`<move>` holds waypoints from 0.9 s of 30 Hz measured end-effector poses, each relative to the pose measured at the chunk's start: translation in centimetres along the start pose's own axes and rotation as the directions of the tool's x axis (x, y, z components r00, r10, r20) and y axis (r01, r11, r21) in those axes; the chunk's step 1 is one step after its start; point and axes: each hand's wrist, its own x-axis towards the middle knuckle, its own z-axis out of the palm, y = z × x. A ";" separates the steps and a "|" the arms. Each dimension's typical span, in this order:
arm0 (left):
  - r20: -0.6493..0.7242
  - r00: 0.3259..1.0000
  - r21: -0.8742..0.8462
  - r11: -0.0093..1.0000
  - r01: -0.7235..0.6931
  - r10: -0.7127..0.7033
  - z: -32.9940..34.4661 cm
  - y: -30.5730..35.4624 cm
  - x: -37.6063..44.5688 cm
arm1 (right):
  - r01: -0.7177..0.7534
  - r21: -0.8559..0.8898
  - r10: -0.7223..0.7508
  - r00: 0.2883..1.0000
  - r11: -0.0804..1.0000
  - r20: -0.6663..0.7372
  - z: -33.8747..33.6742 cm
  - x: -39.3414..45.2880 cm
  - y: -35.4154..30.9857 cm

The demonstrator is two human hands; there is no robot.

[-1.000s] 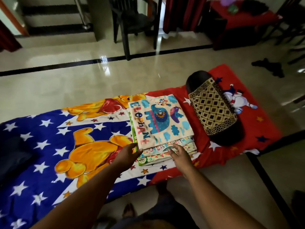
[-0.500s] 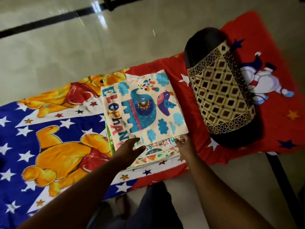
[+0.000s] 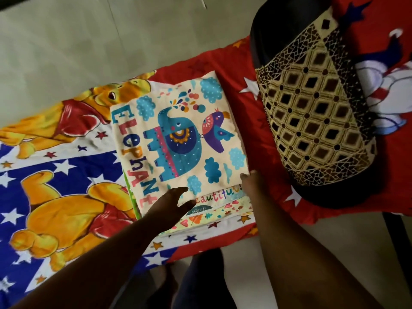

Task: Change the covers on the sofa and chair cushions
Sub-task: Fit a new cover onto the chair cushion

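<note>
A stack of folded cushion covers lies on the mattress, topped by a cream cover with a blue elephant print (image 3: 178, 139). Below it show the edges of a cover with "beautiful" lettering (image 3: 223, 194) and of one with small hearts (image 3: 214, 214). My left hand (image 3: 171, 202) rests with straight fingers on the near edge of the elephant cover. My right hand (image 3: 253, 182) pinches that cover's near right corner, most of its fingers hidden under the edge. To the right lies a dark cushion (image 3: 269, 39), half inside a gold and brown diamond-patterned cover (image 3: 312, 121).
The mattress wears a cartoon bedsheet (image 3: 66, 175) with yellow bears and stars on blue, turning red (image 3: 240, 70) at the right. Pale tiled floor (image 3: 100, 41) lies beyond it. My legs and feet (image 3: 196, 284) stand at the near edge.
The view has tilted down and closer to the stack. My left hand has slid from the stack's left side onto the top cover's near edge. My right hand has moved up to the corner.
</note>
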 end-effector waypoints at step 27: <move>-0.496 0.428 0.034 0.510 -0.860 0.755 -14.1 6.0 -28.7 | 0.868 0.228 -0.635 0.481 0.441 -0.604 -6.0 -45.7 -1.8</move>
